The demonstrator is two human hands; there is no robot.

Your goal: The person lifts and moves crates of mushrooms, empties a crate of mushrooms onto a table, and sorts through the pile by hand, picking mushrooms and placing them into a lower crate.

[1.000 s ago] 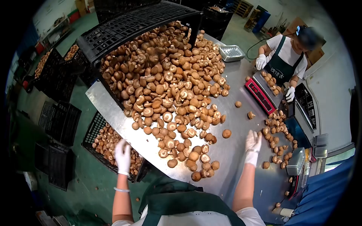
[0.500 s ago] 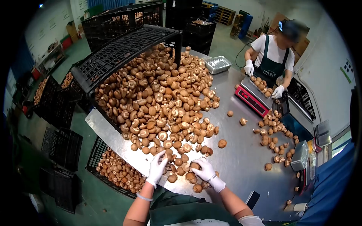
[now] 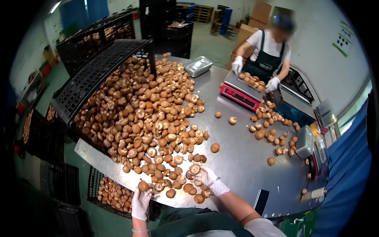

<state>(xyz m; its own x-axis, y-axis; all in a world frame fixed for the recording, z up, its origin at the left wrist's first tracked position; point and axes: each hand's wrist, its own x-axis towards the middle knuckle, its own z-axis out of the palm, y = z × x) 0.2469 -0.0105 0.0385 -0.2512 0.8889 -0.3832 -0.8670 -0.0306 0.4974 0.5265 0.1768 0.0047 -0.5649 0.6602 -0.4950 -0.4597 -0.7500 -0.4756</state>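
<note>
In a white glove, my left hand (image 3: 141, 203) is closed on a brown shiitake mushroom (image 3: 143, 185), above the crate by the table's near edge. My right hand (image 3: 208, 178), also gloved, pinches another shiitake mushroom (image 3: 194, 169) with its pale underside up. Loose mushrooms (image 3: 170, 193) lie on the metal table between and around both hands. A large heap of shiitake mushrooms (image 3: 138, 106) spills from a tipped black crate (image 3: 102, 65) just beyond them.
A black crate of mushrooms (image 3: 92, 183) stands below the table's left edge. Across the metal table (image 3: 233, 158), a co-worker (image 3: 268, 51) handles mushrooms on a red scale (image 3: 239, 96). A clear plastic tray stack (image 3: 198, 66) sits at the back. A phone-like dark slab (image 3: 261, 201) lies near my right arm.
My left hand has drawn back and left from the loose mushrooms, now holding one. My right hand has lifted a mushroom and turned it underside up. The head view has shifted right.
</note>
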